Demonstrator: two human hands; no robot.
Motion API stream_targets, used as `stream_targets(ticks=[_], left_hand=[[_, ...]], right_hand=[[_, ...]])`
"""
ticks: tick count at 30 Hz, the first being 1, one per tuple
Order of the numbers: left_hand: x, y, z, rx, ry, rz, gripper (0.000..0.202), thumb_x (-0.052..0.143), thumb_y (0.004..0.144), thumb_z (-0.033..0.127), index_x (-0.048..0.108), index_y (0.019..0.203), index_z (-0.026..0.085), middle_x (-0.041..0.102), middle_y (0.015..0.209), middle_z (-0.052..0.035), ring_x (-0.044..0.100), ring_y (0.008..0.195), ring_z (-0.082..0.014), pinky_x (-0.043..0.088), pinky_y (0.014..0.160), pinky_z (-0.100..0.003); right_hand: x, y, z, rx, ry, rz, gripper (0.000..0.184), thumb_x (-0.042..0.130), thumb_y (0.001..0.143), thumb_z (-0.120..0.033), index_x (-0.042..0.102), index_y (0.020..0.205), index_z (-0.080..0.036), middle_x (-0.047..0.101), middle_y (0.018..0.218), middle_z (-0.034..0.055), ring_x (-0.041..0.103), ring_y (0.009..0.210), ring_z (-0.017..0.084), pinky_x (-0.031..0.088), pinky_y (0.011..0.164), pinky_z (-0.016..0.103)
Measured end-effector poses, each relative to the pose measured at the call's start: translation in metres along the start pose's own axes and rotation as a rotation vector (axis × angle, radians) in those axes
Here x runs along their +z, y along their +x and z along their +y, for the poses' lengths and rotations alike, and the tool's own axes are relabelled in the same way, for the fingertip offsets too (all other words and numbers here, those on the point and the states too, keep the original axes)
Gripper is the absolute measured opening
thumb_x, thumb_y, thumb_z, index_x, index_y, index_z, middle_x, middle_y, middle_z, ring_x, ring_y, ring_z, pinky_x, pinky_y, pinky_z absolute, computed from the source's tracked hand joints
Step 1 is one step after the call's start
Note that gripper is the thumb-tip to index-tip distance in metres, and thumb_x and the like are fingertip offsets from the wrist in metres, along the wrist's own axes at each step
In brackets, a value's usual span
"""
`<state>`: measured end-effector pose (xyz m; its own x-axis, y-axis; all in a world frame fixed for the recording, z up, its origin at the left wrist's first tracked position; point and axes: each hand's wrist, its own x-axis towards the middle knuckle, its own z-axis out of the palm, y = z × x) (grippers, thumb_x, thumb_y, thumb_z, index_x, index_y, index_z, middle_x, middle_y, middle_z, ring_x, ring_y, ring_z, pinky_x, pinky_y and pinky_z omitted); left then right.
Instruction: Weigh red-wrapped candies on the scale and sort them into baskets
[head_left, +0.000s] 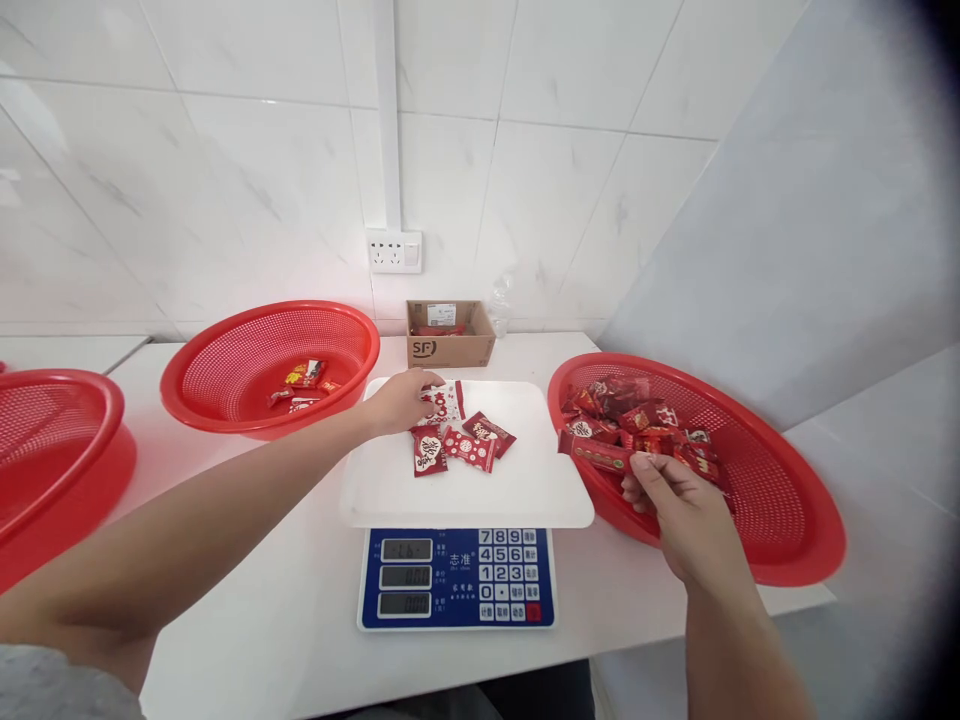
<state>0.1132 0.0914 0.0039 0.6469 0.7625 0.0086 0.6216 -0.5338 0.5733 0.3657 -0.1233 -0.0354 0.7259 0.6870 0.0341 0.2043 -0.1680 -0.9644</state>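
My left hand (405,402) is over the white weighing tray (525,490), its fingers closed on the edge of a white-and-red candy packet (448,402). Just in front of that packet lie several other wrapped candies, among them a dark red packet (430,452) and a polka-dotted one (471,448). My right hand (679,500) pinches one end of a long red wrapped candy stick (600,453) at the near left rim of the right red basket (795,520). Many red-wrapped candies (637,410) are heaped inside this basket.
Below the tray is the scale's blue keypad panel (457,580). A red basket (225,370) with a few candies stands behind left, another red basket (60,480) at the far left. At the wall are a cardboard box (450,350) and a clear plastic bottle (501,300).
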Motion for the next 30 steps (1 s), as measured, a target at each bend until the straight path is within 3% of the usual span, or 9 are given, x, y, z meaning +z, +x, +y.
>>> stream_targets(ticks=[3,7,12,14,16,20,23,25,30], left_hand=[[-0.010,-0.007,0.001,-0.053,-0.129,-0.014,0.021,0.054,0.078,0.024,0.061,0.098,0.021,0.069,0.099,-0.0024,0.066,0.089,-0.0202,0.053,0.075,-0.030],[-0.021,-0.015,-0.002,-0.123,-0.207,0.008,0.019,0.052,0.080,0.027,0.055,0.097,0.018,0.070,0.090,-0.0024,0.067,0.080,-0.0175,0.054,0.065,-0.026],[-0.021,-0.021,-0.012,-0.144,-0.084,0.029,0.021,0.055,0.078,0.031,0.054,0.097,0.021,0.065,0.097,-0.0031,0.064,0.077,-0.0173,0.051,0.061,-0.026],[-0.018,-0.023,-0.013,-0.115,-0.010,0.018,0.031,0.055,0.079,0.033,0.052,0.107,0.021,0.060,0.110,-0.0060,0.064,0.081,-0.0192,0.052,0.066,-0.030],[-0.014,-0.026,-0.011,-0.049,0.054,0.001,0.042,0.053,0.081,0.036,0.047,0.120,0.022,0.051,0.126,-0.0100,0.061,0.097,-0.0233,0.050,0.080,-0.036],[-0.005,-0.033,-0.004,0.131,0.141,-0.111,0.053,0.059,0.078,0.048,0.049,0.125,0.026,0.031,0.147,-0.0085,0.029,0.135,-0.0299,0.028,0.108,-0.043],[0.002,-0.037,-0.001,0.211,0.269,-0.269,0.066,0.064,0.072,0.055,0.047,0.129,0.026,0.020,0.154,-0.0096,0.010,0.141,-0.0323,0.015,0.112,-0.050],[0.004,-0.037,-0.001,0.215,0.358,-0.342,0.073,0.059,0.074,0.059,0.040,0.135,0.024,0.012,0.155,-0.0126,0.005,0.142,-0.0322,0.014,0.111,-0.051],[0.003,-0.031,-0.006,0.134,0.391,-0.330,0.083,0.057,0.071,0.066,0.036,0.138,0.023,0.010,0.155,-0.0148,0.006,0.141,-0.0343,0.018,0.110,-0.051]], right_hand=[[0.000,0.000,-0.002,-0.014,-0.013,0.000,0.038,0.066,0.068,-0.057,0.063,0.074,-0.020,0.061,0.060,0.0008,0.055,0.057,0.016,0.048,0.055,0.029],[0.001,-0.001,-0.003,-0.030,-0.029,-0.001,0.038,0.066,0.067,-0.057,0.062,0.070,-0.020,0.060,0.059,0.0016,0.055,0.057,0.017,0.049,0.053,0.030],[0.001,-0.001,-0.002,-0.008,-0.011,0.014,0.035,0.067,0.067,-0.055,0.063,0.072,-0.021,0.060,0.060,0.0015,0.056,0.059,0.017,0.049,0.055,0.030],[0.001,0.000,-0.001,0.000,-0.013,0.019,0.033,0.067,0.068,-0.054,0.063,0.073,-0.021,0.060,0.061,0.0014,0.055,0.059,0.017,0.049,0.055,0.030],[0.000,0.000,0.000,0.005,-0.012,0.021,0.032,0.067,0.068,-0.053,0.063,0.073,-0.022,0.060,0.061,0.0013,0.055,0.059,0.017,0.049,0.055,0.030],[0.001,-0.001,-0.002,0.002,-0.026,0.017,0.032,0.066,0.068,-0.054,0.063,0.073,-0.022,0.061,0.061,0.0008,0.055,0.058,0.017,0.048,0.055,0.030],[0.002,-0.002,-0.003,-0.004,-0.044,0.027,0.034,0.066,0.068,-0.054,0.063,0.072,-0.021,0.061,0.061,0.0013,0.056,0.059,0.017,0.049,0.056,0.030],[0.002,-0.003,-0.004,-0.004,-0.036,0.031,0.035,0.067,0.067,-0.055,0.063,0.072,-0.021,0.061,0.060,0.0014,0.056,0.059,0.017,0.049,0.056,0.030],[0.003,-0.005,-0.008,-0.021,-0.029,0.012,0.043,0.065,0.065,-0.061,0.063,0.072,-0.019,0.060,0.060,0.0010,0.055,0.058,0.015,0.048,0.055,0.028]])
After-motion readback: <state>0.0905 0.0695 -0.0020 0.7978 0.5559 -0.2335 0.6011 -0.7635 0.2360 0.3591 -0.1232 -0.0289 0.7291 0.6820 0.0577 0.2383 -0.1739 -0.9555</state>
